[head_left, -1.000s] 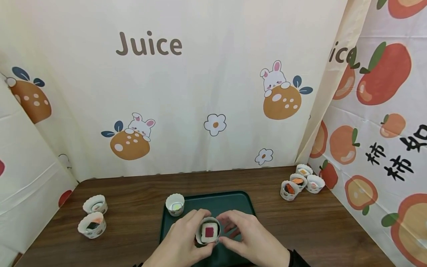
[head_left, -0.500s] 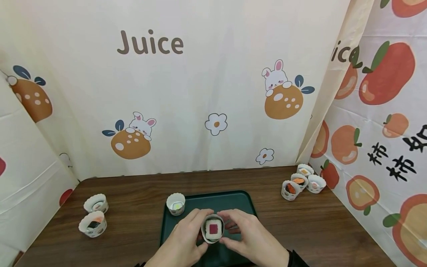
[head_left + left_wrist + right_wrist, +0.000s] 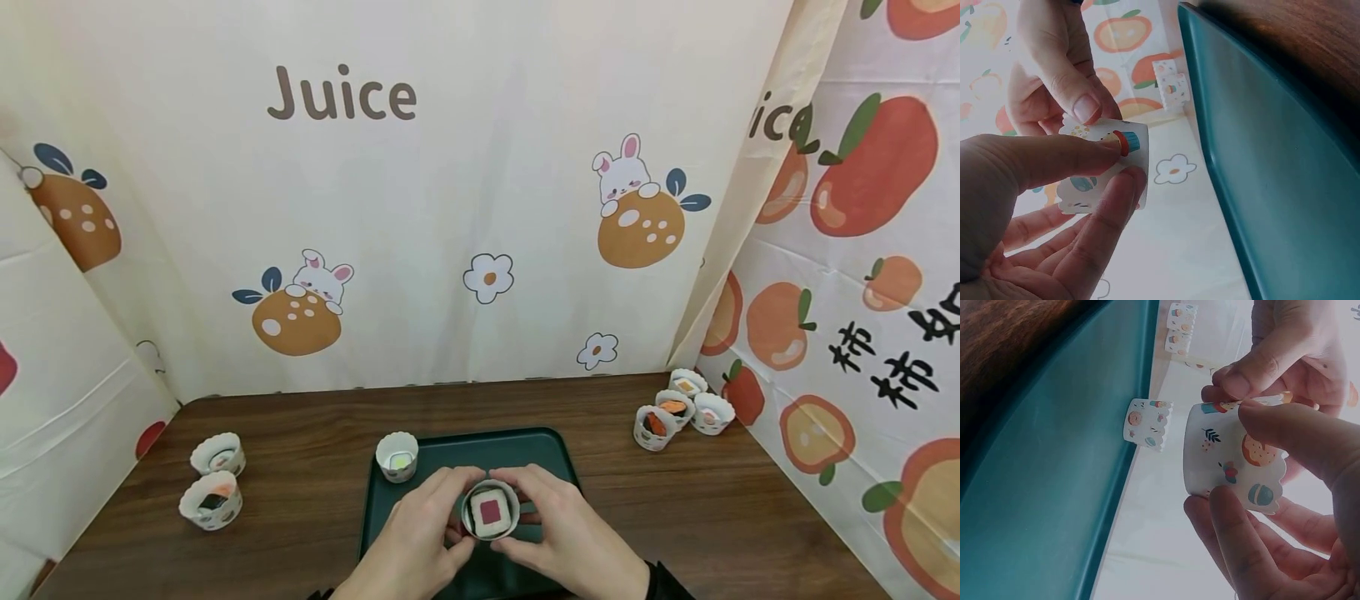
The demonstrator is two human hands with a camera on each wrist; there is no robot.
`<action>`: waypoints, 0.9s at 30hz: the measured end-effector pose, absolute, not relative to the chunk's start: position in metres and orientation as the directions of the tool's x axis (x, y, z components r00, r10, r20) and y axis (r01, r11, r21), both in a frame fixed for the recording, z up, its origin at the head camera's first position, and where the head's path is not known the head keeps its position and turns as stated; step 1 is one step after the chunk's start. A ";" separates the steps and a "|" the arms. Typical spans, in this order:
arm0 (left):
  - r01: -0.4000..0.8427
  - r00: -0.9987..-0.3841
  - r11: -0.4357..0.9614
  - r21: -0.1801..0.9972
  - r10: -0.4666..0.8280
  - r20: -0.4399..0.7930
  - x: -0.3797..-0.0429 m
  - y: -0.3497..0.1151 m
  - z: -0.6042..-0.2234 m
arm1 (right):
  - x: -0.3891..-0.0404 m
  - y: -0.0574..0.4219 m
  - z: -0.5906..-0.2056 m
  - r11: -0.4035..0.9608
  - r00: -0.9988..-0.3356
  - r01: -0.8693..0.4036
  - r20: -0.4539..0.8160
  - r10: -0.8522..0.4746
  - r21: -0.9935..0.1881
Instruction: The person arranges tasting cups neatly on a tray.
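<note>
Grips of the left hand (image 3: 423,529) and right hand (image 3: 555,521) clamp a paper cup (image 3: 1213,450) of sushi (image 3: 490,512) above the green tray (image 3: 487,452). Beyond, two cups (image 3: 216,518) stand left on the desk (image 3: 307,467), another cup (image 3: 397,472) at the tray's far left corner, four cups (image 3: 648,441) far right.

A dark brown wood-grained tabletop (image 3: 300,492) spans the head view from 8 to 4 o'clock; at 8 o'clock stand two white scalloped paper cups with printed patterns, the nearer cup (image 3: 215,518) holding an orange-and-black piece, the farther cup (image 3: 237,461) just beside it; at 4 o'clock, four similar white cups (image 3: 651,442) cluster closely; behind hangs a cream fabric curtain (image 3: 420,192) with brown "Juice" lettering (image 3: 342,93) at 11, rabbits on brown spotted fruits at 9 and 2, and a white outlined flower (image 3: 597,352) at 4; at 3, a white fruit-print curtain (image 3: 836,275) bears black characters (image 3: 892,382).
</note>
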State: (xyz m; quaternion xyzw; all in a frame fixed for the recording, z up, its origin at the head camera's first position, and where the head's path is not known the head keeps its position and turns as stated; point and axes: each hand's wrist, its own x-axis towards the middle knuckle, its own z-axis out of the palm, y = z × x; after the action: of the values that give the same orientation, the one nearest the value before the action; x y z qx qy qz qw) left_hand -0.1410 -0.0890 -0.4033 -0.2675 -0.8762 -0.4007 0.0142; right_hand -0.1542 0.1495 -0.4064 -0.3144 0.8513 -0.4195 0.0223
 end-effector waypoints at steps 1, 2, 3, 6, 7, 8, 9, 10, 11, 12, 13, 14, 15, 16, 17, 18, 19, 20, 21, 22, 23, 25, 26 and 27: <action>0.479 -0.856 0.535 0.696 0.459 0.237 -0.141 -0.089 -0.404 | -0.154 0.150 -0.406 0.453 -0.803 -0.513 0.221 -0.554 -0.729; 0.480 -0.855 0.533 0.697 0.462 0.235 -0.141 -0.089 -0.404 | -0.154 0.150 -0.406 0.457 -0.806 -0.507 0.213 -0.553 -0.731; 0.482 -0.853 0.532 0.696 0.465 0.236 -0.141 -0.089 -0.404 | -0.154 0.150 -0.406 0.461 -0.808 -0.502 0.207 -0.552 -0.731; 0.480 -0.855 0.536 0.695 0.464 0.232 -0.142 -0.090 -0.405 | -0.154 0.149 -0.406 0.467 -0.811 -0.496 0.196 -0.552 -0.732; 0.477 -0.856 0.538 0.695 0.463 0.228 -0.142 -0.091 -0.405 | -0.154 0.149 -0.406 0.469 -0.812 -0.491 0.191 -0.551 -0.734; 0.473 -0.858 0.542 0.695 0.462 0.225 -0.142 -0.091 -0.405 | -0.153 0.149 -0.406 0.470 -0.813 -0.489 0.189 -0.550 -0.735; 0.470 -0.860 0.546 0.694 0.459 0.221 -0.142 -0.091 -0.405 | -0.153 0.148 -0.406 0.470 -0.814 -0.488 0.189 -0.550 -0.736; 0.467 -0.862 0.550 0.692 0.458 0.218 -0.142 -0.092 -0.404 | -0.153 0.148 -0.406 0.470 -0.814 -0.489 0.189 -0.550 -0.735; 0.467 -0.862 0.554 0.689 0.458 0.216 -0.142 -0.092 -0.404 | -0.153 0.148 -0.406 0.471 -0.814 -0.489 0.189 -0.549 -0.734; 0.467 -0.862 0.555 0.688 0.459 0.215 -0.142 -0.092 -0.404 | -0.153 0.148 -0.407 0.472 -0.815 -0.487 0.188 -0.549 -0.735; 0.472 -0.860 0.556 0.684 0.461 0.218 -0.142 -0.092 -0.404 | -0.153 0.148 -0.407 0.473 -0.814 -0.488 0.188 -0.549 -0.734; 0.475 -0.858 0.554 0.683 0.465 0.220 -0.142 -0.092 -0.404 | -0.154 0.148 -0.407 0.473 -0.813 -0.490 0.189 -0.550 -0.732; 0.479 -0.855 0.552 0.683 0.469 0.221 -0.142 -0.093 -0.404 | -0.154 0.148 -0.407 0.475 -0.813 -0.491 0.189 -0.551 -0.730; 0.482 -0.852 0.547 0.684 0.473 0.223 -0.142 -0.093 -0.404 | -0.154 0.148 -0.407 0.478 -0.813 -0.492 0.187 -0.552 -0.728; 0.484 -0.851 0.542 0.687 0.476 0.223 -0.142 -0.093 -0.404 | -0.154 0.148 -0.407 0.481 -0.812 -0.493 0.185 -0.553 -0.725; 0.483 -0.850 0.537 0.691 0.478 0.223 -0.142 -0.093 -0.405 | -0.154 0.147 -0.407 0.482 -0.812 -0.491 0.181 -0.555 -0.726; 0.483 -0.849 0.530 0.697 0.479 0.224 -0.142 -0.093 -0.405 | -0.155 0.147 -0.407 0.484 -0.812 -0.489 0.176 -0.556 -0.726; 0.483 -0.847 0.522 0.703 0.480 0.226 -0.142 -0.093 -0.405 | -0.155 0.147 -0.407 0.487 -0.813 -0.487 0.172 -0.557 -0.725; 0.484 -0.847 0.514 0.708 0.480 0.230 -0.142 -0.093 -0.405 | -0.155 0.147 -0.407 0.491 -0.813 -0.487 0.170 -0.557 -0.722; 0.485 -0.846 0.509 0.711 0.479 0.235 -0.142 -0.093 -0.405 | -0.155 0.147 -0.407 0.494 -0.813 -0.488 0.169 -0.557 -0.720; 0.486 -0.845 0.505 0.713 0.478 0.238 -0.142 -0.093 -0.405 | -0.155 0.147 -0.407 0.495 -0.813 -0.490 0.171 -0.557 -0.718; 0.482 -0.846 0.497 0.721 0.478 0.236 -0.143 -0.093 -0.405 | -0.156 0.147 -0.407 0.497 -0.811 -0.496 0.177 -0.557 -0.712; 0.480 -0.847 0.496 0.724 0.478 0.234 -0.143 -0.093 -0.405 | -0.156 0.147 -0.408 0.499 -0.810 -0.502 0.182 -0.557 -0.707; 0.482 -0.845 0.494 0.724 0.479 0.236 -0.143 -0.093 -0.404 | -0.157 0.147 -0.408 0.498 -0.809 -0.506 0.188 -0.557 -0.704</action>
State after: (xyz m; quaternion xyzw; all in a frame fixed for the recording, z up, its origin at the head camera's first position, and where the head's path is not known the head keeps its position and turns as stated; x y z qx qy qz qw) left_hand -0.1433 -0.0934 -0.4043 -0.2782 -0.8642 -0.4192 0.0018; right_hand -0.1567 0.1474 -0.4079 -0.3071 0.8650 -0.3956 0.0320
